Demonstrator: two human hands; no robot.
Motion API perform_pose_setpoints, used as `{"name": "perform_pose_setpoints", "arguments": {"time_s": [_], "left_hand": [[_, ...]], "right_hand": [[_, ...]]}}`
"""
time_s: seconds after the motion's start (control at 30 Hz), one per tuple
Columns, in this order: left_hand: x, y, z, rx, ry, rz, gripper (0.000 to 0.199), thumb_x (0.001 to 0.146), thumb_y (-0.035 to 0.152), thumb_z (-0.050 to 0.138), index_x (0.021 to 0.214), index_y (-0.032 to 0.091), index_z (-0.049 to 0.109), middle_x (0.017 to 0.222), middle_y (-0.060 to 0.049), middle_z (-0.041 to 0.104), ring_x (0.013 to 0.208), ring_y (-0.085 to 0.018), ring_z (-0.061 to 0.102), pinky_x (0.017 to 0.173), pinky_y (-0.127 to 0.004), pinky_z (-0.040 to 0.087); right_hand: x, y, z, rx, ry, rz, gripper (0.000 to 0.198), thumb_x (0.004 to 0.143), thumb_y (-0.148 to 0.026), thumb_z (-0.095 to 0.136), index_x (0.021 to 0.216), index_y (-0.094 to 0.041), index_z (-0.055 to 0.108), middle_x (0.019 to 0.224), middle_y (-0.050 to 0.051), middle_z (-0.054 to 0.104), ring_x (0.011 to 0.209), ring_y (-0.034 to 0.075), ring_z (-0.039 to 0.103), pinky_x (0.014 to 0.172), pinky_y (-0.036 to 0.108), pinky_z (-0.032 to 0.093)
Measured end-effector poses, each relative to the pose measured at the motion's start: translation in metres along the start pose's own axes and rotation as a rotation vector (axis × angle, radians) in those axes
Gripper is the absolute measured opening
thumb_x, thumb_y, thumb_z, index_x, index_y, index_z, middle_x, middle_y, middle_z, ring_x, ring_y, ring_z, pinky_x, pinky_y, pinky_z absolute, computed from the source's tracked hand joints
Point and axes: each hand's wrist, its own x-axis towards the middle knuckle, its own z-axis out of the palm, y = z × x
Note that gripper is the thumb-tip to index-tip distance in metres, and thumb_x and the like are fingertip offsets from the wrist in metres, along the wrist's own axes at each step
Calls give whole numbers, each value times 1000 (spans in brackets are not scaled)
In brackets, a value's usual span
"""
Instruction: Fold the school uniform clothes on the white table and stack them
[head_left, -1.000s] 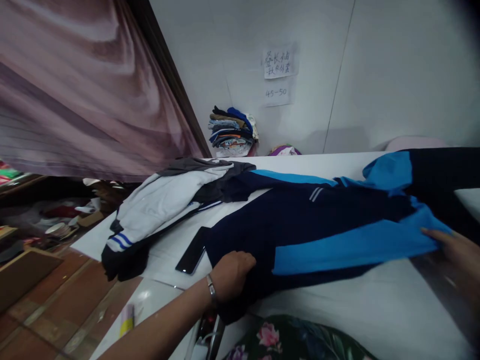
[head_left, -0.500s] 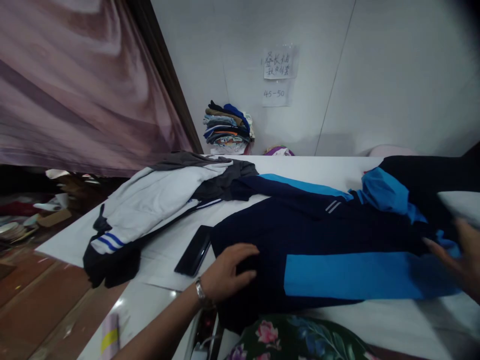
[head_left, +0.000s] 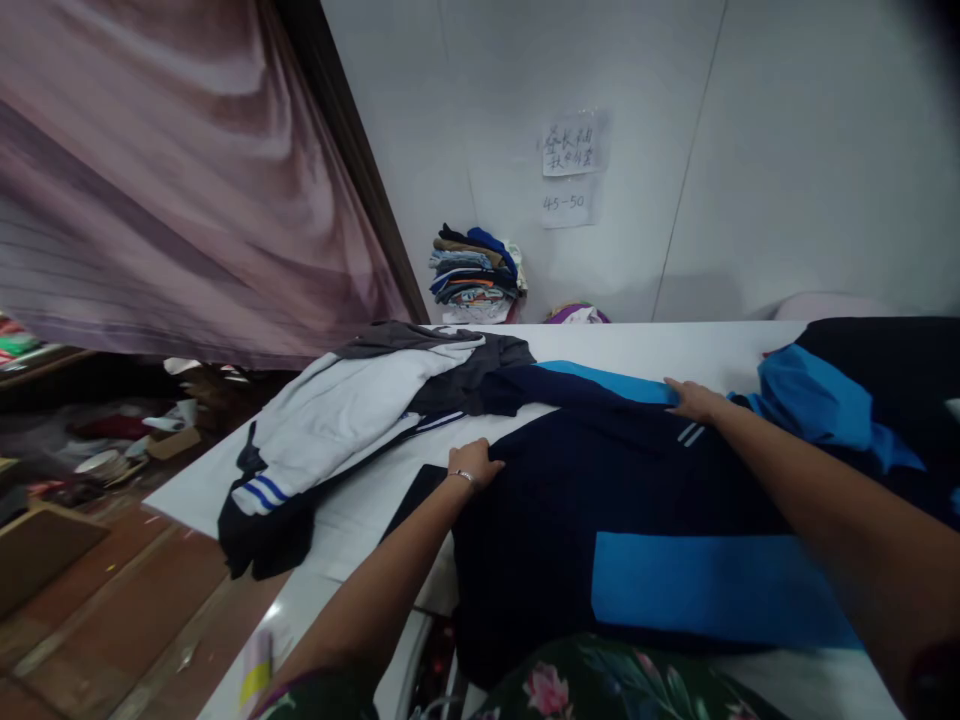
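A navy jacket [head_left: 570, 480] with bright blue panels lies spread on the white table. My left hand [head_left: 474, 463], a bracelet at its wrist, is closed on the jacket's upper left edge. Farther right, my right hand [head_left: 694, 400] reaches across the garment and has its fingers closed on the blue-striped sleeve [head_left: 600, 383] along the far side. Two pale stripes mark the navy cloth beside that wrist. A black phone [head_left: 412, 495] lies left of the jacket, partly hidden behind my left forearm.
A white and dark grey garment [head_left: 360, 400] with blue stripes lies at the left, its end over the table edge. Folded clothes [head_left: 476, 268] are stacked by the wall. More black and blue clothing [head_left: 885, 380] is heaped at the right. A pink curtain [head_left: 187, 180] hangs left.
My right hand has moved from the right edge to the far sleeve and closed on it. My left hand has moved up to the jacket's edge and closed there.
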Motion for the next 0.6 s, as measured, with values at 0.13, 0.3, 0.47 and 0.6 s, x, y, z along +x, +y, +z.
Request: {"name": "perform_pose_setpoints", "arguments": {"time_s": [0.13, 0.3, 0.47, 0.6], "left_hand": [[16, -5, -1, -29, -42, 31, 23, 79, 34, 59, 99, 23, 65, 107, -7, 70, 101, -23, 65, 80, -30, 47], [71, 3, -42, 30, 18, 58, 29, 80, 31, 59, 108, 24, 65, 116, -8, 68, 110, -25, 61, 86, -32, 46], [151, 31, -76, 72, 37, 49, 38, 72, 25, 67, 110, 23, 65, 125, -10, 63, 119, -29, 54, 98, -40, 39], [173, 38, -64, 83, 21, 41, 40, 68, 24, 70, 108, 20, 66, 119, -13, 66, 116, -32, 56, 99, -46, 38]], "right_hand": [[-3, 3, -2, -64, -112, 30, 28, 70, -45, 67, 88, -23, 70, 89, 8, 72, 90, 28, 65, 80, 36, 48], [-16, 23, -39, 14, 229, 319, 36, 88, -43, 48, 105, -16, 67, 105, 16, 68, 94, 27, 61, 75, 34, 43], [-19, 28, -55, 175, 443, 482, 34, 89, -40, 52, 106, -14, 65, 103, 15, 68, 91, 23, 58, 75, 31, 40], [-18, 28, -38, 212, 206, 412, 36, 87, -44, 56, 105, -14, 64, 105, 15, 66, 94, 24, 57, 81, 32, 40]]}}
